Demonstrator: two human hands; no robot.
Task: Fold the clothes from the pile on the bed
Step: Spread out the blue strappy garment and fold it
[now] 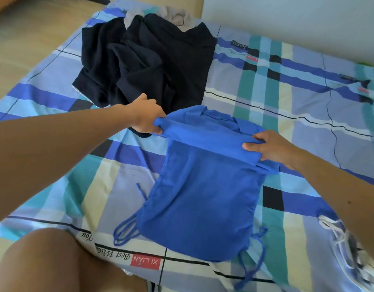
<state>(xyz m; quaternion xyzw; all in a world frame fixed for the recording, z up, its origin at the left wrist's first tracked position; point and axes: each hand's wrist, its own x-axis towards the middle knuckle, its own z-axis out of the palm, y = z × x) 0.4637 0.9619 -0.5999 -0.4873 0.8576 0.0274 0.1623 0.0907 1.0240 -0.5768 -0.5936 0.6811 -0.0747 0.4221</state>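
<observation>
A bright blue garment [201, 197] with drawstrings at its sides lies spread on the plaid bed sheet [308, 114]. Its far part is doubled over into a thick fold. My left hand [147, 115] pinches the left end of that fold, and my right hand [272, 147] grips the right end. Beyond the blue garment sits the pile of dark navy clothes [148, 60], with grey pieces [177, 16] showing at its far edge.
My bare knee [55, 262] rests at the bed's near left edge. A white and dark patterned cloth [350, 249] lies at the near right. Wooden floor [30, 34] runs along the left of the bed, and a pale wall [297, 20] stands behind it.
</observation>
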